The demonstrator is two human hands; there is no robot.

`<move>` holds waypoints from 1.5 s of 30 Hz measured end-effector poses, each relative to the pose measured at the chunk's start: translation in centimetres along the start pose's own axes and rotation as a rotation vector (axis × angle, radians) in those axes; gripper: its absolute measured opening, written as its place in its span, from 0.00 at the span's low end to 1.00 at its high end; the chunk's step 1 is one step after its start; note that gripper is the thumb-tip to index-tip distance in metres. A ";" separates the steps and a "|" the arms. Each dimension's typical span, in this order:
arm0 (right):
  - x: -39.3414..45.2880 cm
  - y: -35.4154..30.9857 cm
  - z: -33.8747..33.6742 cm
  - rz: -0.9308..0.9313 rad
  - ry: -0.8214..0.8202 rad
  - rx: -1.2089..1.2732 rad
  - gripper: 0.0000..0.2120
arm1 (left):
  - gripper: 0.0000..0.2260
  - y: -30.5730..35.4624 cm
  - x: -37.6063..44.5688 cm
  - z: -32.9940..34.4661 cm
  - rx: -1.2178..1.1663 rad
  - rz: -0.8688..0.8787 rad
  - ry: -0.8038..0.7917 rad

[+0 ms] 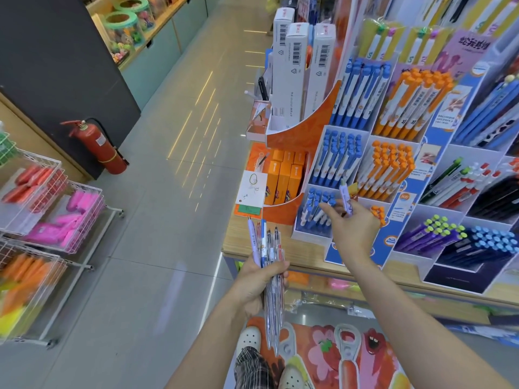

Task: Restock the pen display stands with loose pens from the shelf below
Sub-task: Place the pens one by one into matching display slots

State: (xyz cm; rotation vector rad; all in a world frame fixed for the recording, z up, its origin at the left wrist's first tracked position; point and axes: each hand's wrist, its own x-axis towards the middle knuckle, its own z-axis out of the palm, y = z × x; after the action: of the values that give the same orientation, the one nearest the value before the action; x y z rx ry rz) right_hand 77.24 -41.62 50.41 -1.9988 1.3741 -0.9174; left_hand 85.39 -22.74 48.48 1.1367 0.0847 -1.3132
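Restocking looks only partly done: the left hand (257, 279) clasps a bundle of loose clear and white plastic pens (269, 273), tips up, below the wooden tabletop (283, 248) edge. Its grip is closed around them. The right hand (355, 228) reaches forward, pinching one pale purple patterned pen (346, 198) upright before the tiered white cardboard display stand (348, 175), near the blue-capped pen compartment (316, 211).
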 end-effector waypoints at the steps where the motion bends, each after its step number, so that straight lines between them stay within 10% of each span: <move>1: 0.0 -0.1 0.1 0.000 0.003 -0.023 0.14 | 0.15 0.0 0.1 -0.1 0.004 -0.001 -0.001; 13: -1.5 1.7 1.1 -0.418 -0.121 -0.236 0.10 | 0.13 0.3 0.0 0.0 0.039 0.002 -0.029; 31: -1.6 2.3 1.0 -0.421 -0.130 -0.175 0.10 | 0.16 -0.2 -1.0 0.1 0.039 0.027 -0.072; 37: -1.2 -0.1 -0.7 -0.255 -0.193 0.008 0.07 | 0.11 -0.4 -1.4 0.5 0.072 0.030 -0.104; 45: -1.8 -3.8 -3.7 0.148 -0.736 0.175 0.18 | 0.19 -0.7 -2.5 2.8 0.226 0.031 -0.217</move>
State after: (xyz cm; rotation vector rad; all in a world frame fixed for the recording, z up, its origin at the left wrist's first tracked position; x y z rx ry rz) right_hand 76.10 -38.88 55.13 -1.7966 0.9587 -0.1754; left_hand 82.56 -22.76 51.07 1.1716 -0.2458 -1.4364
